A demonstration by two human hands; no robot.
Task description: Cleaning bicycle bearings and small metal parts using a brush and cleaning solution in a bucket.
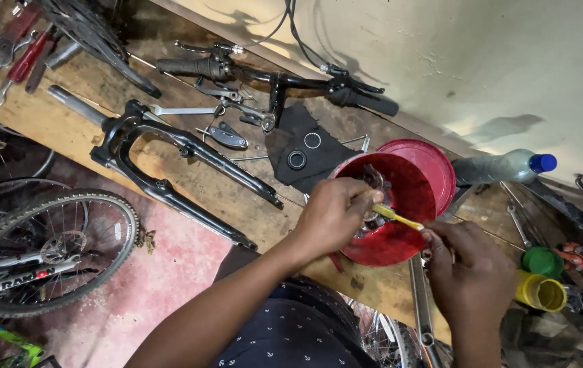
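My left hand (332,215) grips a greasy metal part (375,182) inside a red plastic bowl (400,238) on the wooden bench. My right hand (468,272) holds a yellow-handled brush (397,217) by its end, with the brush tip against the metal part. The bowl rests tilted against a red lid (434,160) behind it. What the metal part is exactly I cannot tell; my fingers cover most of it.
A black bicycle fork (175,163) and handlebar (271,75) lie on the bench (66,123). A black cloth (305,153) carries two rings. A plastic bottle with a blue cap (506,165), green and yellow containers (542,276), spanners (5,58) and a bicycle wheel (53,249) surround me.
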